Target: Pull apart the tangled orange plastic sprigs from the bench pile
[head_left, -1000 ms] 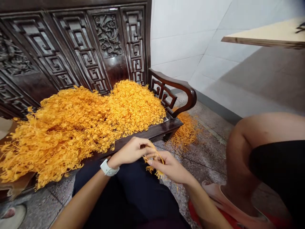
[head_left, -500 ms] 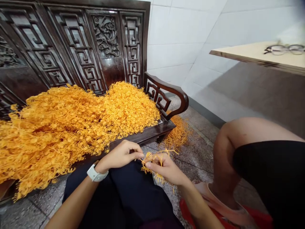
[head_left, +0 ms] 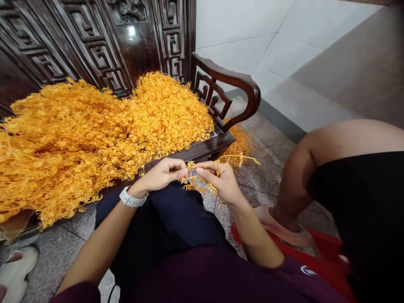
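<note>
My left hand [head_left: 166,173], with a pale watch band on the wrist, pinches the left end of some thin orange plastic strands [head_left: 192,185] over my lap. My right hand [head_left: 222,179] is closed on the same strands, thumb against forefinger, close to my left fingertips. One stem [head_left: 243,158] with small side branches sticks out to the right above my right hand. Small curled tips dangle below the fingers. A big heap of similar orange plastic sprigs [head_left: 170,111] covers the bench seat in front and to the left.
The dark carved wooden bench [head_left: 202,145] has a curved armrest [head_left: 243,84] at its right end. More orange strands [head_left: 241,141] lie on the floor beyond it. Another person's bent knee [head_left: 334,139] is close on the right, above a red thing [head_left: 328,248] on the floor.
The view has tilted down, so the table with glasses has left the picture. Both hands have come closer together at the fingertips, and the stem now reaches further right.
</note>
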Available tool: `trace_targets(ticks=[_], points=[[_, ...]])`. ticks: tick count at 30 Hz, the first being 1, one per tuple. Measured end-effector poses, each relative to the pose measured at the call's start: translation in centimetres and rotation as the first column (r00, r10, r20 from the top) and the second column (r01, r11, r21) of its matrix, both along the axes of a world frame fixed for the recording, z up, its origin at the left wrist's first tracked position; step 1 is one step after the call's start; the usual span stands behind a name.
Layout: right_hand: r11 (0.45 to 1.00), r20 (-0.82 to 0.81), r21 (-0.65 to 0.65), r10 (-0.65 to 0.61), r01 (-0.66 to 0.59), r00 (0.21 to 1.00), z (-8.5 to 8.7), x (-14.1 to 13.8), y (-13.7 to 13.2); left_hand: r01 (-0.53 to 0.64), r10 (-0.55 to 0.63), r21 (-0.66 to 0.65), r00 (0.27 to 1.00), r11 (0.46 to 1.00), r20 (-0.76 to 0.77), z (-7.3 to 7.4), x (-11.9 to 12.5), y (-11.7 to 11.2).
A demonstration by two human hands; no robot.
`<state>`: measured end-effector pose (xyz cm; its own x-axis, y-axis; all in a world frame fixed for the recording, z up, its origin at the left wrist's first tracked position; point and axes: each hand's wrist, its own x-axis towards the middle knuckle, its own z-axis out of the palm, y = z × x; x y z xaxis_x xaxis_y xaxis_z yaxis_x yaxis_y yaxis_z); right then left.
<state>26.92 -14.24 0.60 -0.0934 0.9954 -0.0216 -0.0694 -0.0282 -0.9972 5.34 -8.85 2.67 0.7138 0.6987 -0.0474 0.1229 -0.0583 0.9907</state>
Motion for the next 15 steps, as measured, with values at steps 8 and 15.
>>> trace_targets(ticks=[8,15], points=[[0.998,-0.042,0.044,0.037,-0.036,0.998,-0.7,-0.6,-0.2,-0.128,0.123,0.098,0.991,0.987,0.056,-0.8,1.1,0.0],[0.988,-0.199,-0.145,-0.085,0.057,0.976,-1.9,-3.9,-1.7,-0.458,0.444,0.040,0.877,0.888,0.185,-2.2,1.9,0.2]])
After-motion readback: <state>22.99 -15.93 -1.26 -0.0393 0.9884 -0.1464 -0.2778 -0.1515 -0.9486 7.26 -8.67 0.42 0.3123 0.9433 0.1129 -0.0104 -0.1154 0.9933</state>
